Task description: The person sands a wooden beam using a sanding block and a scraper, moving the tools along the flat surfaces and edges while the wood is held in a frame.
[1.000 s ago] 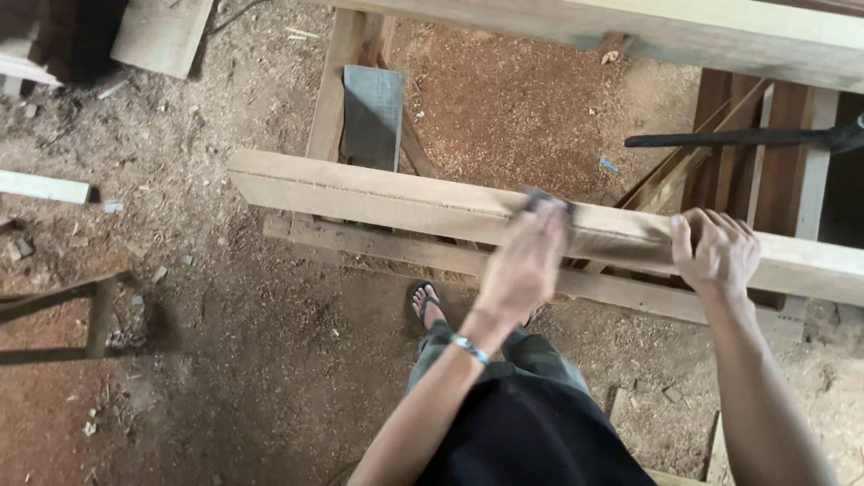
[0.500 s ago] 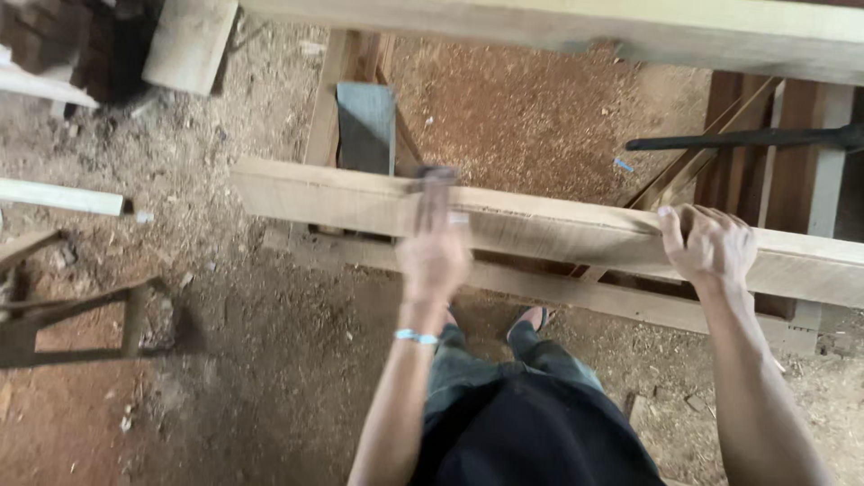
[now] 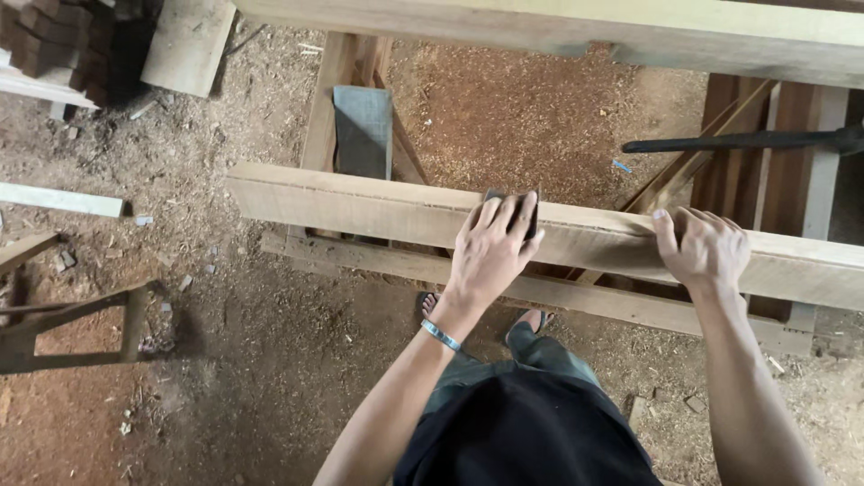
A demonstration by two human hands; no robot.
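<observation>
Left hand (image 3: 490,252) of mine presses a dark sanding block (image 3: 515,209) flat on the long plank's (image 3: 360,207) top edge; right hand (image 3: 704,247) curls closed over that plank further along

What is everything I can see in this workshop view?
plank: one, pale wood, across the middle, under both hands
sanding block: one, dark, on the plank under the left hand
beam: one, pale, along the top
grey board: one, behind the plank
black bar: one, right
sawdust floor: brown, all around
wristband: one, blue, left wrist
left hand: pressing the block
right hand: gripping the plank's edge
</observation>
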